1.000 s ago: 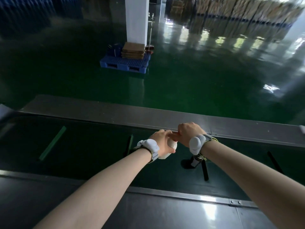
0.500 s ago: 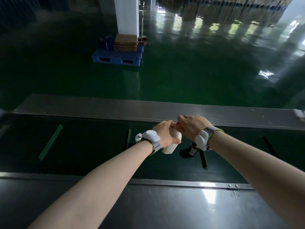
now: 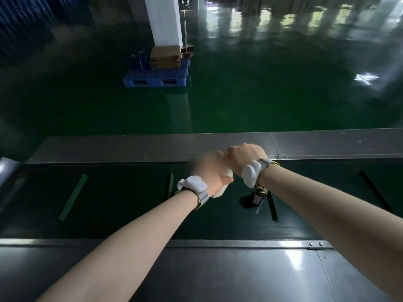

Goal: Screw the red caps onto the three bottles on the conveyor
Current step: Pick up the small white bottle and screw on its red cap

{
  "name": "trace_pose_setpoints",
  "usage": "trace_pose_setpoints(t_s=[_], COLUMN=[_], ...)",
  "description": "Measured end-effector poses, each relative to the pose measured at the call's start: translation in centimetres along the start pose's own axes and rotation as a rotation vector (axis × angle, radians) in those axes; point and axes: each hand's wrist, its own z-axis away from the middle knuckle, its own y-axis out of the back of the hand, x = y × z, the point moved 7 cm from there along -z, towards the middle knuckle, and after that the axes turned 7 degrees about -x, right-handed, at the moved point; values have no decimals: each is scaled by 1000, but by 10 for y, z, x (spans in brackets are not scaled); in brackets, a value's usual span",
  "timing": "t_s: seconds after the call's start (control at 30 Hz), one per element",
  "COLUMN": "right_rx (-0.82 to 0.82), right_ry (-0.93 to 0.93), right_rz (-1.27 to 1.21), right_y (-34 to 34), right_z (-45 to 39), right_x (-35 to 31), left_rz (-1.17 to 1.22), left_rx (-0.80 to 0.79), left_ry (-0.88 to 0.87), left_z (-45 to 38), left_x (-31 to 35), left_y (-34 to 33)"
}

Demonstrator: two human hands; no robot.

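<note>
Both hands met on a white bottle above the belt.

The left hand, motion-blurred, was wrapped around the white bottle and held it tilted clear of the dark belt; only the bottle's lower end showed below the palm. The right hand was curled closed at the bottle's top, touching the left, though the cap and what those fingers pinched were hidden. A dark bottle stood upright on the belt just right of the white one, beneath the right wrist. Each wrist carried a white band. Beyond the belt's far rail lay a green floor with a blue pallet.
</note>
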Motion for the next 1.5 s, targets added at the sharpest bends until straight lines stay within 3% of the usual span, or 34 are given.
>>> trace_pose_setpoints(t_s=[0.1, 0.2, 0.37, 0.57, 0.7, 0.93, 1.3, 1.5], right_rx=[68, 70, 65, -42, -99, -233, -376, -518], right_ry=[197, 256, 166, 48, 47, 198, 110, 34], right_rz=[41, 63, 22, -103, -187, -226, -205, -165], right_y=[3, -6, -23, -56, -81, -137, -244, -321], right_z=[-3, -9, -25, -52, -63, -83, -118, -150], right_x=[2, 13, 26, 47, 57, 56, 51, 51], left_rz=[77, 96, 133, 18, 76, 140, -129, -221], left_rx=[-57, -85, -69, -5, -3, -75, -213, -304], left_ry=[30, 45, 83, 113, 155, 205, 75, 172], left_z=[-9, -16, -28, -50, -66, -85, -116, -131], left_x=[5, 7, 7, 7, 1, -30, -85, -140], left_y=[-3, -7, -23, -41, -60, -105, -169, -190])
